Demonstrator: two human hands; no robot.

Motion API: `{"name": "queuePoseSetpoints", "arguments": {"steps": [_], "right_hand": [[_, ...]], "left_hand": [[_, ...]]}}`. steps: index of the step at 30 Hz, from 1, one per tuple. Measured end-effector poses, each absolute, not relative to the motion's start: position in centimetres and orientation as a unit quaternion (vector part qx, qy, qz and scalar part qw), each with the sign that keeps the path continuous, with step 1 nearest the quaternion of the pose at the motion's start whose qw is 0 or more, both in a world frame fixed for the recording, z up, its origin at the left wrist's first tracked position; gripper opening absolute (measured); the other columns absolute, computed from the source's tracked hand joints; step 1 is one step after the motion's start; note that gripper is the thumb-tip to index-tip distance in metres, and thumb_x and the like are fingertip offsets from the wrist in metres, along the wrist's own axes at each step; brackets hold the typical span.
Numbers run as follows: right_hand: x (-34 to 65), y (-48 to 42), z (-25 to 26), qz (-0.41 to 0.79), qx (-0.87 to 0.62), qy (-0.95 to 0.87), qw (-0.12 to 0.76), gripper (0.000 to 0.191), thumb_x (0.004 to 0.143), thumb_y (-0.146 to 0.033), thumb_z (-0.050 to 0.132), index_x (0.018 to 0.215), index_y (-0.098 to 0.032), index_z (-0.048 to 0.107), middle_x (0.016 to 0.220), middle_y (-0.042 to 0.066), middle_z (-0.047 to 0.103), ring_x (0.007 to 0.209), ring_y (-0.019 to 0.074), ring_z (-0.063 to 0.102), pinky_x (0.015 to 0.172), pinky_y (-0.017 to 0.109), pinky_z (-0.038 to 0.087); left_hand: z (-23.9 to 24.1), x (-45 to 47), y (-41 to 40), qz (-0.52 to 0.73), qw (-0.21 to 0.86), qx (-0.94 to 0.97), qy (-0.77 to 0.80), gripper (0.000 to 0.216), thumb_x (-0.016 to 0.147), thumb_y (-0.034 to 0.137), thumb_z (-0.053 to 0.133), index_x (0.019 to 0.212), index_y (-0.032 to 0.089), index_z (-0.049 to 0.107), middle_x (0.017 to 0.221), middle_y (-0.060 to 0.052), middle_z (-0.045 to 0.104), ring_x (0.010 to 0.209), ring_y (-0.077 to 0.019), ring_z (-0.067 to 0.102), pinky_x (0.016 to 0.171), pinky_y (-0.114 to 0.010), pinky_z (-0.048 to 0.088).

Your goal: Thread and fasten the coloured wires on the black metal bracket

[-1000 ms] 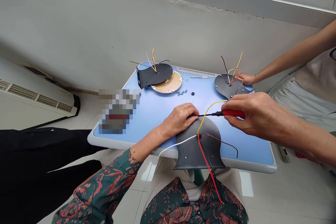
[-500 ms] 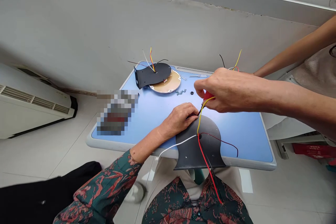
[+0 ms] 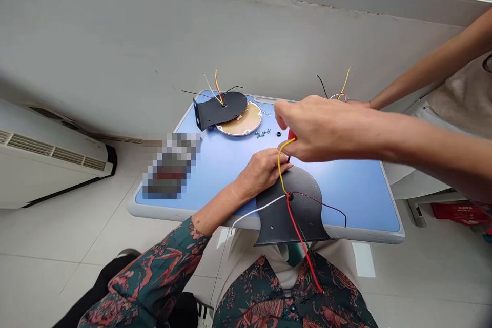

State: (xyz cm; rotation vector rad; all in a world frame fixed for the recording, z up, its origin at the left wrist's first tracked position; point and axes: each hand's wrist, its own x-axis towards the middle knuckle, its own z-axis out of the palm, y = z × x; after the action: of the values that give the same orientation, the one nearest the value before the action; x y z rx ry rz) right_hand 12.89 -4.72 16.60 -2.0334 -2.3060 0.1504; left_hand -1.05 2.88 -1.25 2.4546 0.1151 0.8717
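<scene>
My left hand (image 3: 265, 169) grips the far edge of a black metal bracket (image 3: 284, 220), fingers pinched at its rim. The bracket lies at the table's front edge, overhanging it. White, yellow, red and dark wires (image 3: 298, 228) come out of a hole in its middle. My right hand (image 3: 307, 125) is closed around a red-handled screwdriver (image 3: 292, 135), mostly hidden by the fingers. Its dark shaft points down to the bracket's rim beside my left fingertips; the tip is hidden. The yellow wire (image 3: 282, 161) bends up against my right hand.
On the blue table (image 3: 219, 179), a second black bracket (image 3: 226, 105) with wires rests on a round tan disc (image 3: 246, 120). Several screws (image 3: 262, 134) and a black grommet (image 3: 279, 134) lie nearby. A blurred item (image 3: 169, 169) sits left. Another person's arm (image 3: 426, 69) reaches in right.
My right hand has shifted slightly left and stands more upright over the bracket's rim with the screwdriver. The yellow wire bows further left. My left hand keeps its hold.
</scene>
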Motion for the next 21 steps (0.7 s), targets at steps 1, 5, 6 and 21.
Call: {"name": "queuePoseSetpoints", "arguments": {"steps": [1, 5, 6, 21], "right_hand": [[13.4, -4.9, 16.8, 0.063, -0.645, -0.761, 0.033, 0.016, 0.08, -0.027, 0.075, 0.086, -0.02, 0.062, 0.059, -0.004, 0.053, 0.051, 0.009, 0.054, 0.048, 0.024, 0.028], [14.8, -5.7, 17.2, 0.06, -0.626, -0.776, 0.044, 0.014, 0.084, -0.029, 0.072, 0.077, -0.02, 0.065, 0.058, -0.004, 0.053, 0.054, 0.0068, 0.053, 0.051, 0.024, 0.026], [14.8, -5.8, 17.1, 0.042, -0.634, -0.77, 0.051, 0.019, 0.085, -0.032, 0.071, 0.073, -0.019, 0.064, 0.059, -0.004, 0.053, 0.056, 0.0074, 0.055, 0.052, 0.023, 0.026], [12.4, -6.7, 17.5, -0.029, -0.71, -0.702, 0.037, 0.025, 0.092, -0.04, 0.06, 0.1, -0.019, 0.07, 0.073, 0.004, 0.066, 0.073, 0.0191, 0.061, 0.061, 0.029, 0.033]], "left_hand": [[-1.1, -1.1, 2.9, 0.306, 0.268, 0.913, 0.039, 0.024, 0.101, 0.028, 0.056, 0.081, 0.018, 0.066, 0.077, -0.002, 0.065, 0.072, -0.0147, 0.062, 0.068, -0.026, 0.049], [-0.6, -1.2, 3.1, 0.28, 0.278, 0.919, 0.024, 0.023, 0.1, 0.025, 0.057, 0.082, 0.017, 0.068, 0.08, -0.004, 0.067, 0.074, -0.015, 0.063, 0.069, -0.026, 0.049], [-0.6, -1.2, 3.1, 0.285, 0.278, 0.917, 0.022, 0.022, 0.1, 0.025, 0.058, 0.082, 0.017, 0.069, 0.08, -0.004, 0.068, 0.074, -0.0151, 0.063, 0.069, -0.026, 0.049], [0.0, -1.0, 2.7, 0.331, 0.288, 0.896, 0.064, 0.017, 0.096, 0.021, 0.063, 0.079, 0.018, 0.066, 0.072, 0.0, 0.07, 0.065, -0.0132, 0.064, 0.063, -0.024, 0.048]]}}
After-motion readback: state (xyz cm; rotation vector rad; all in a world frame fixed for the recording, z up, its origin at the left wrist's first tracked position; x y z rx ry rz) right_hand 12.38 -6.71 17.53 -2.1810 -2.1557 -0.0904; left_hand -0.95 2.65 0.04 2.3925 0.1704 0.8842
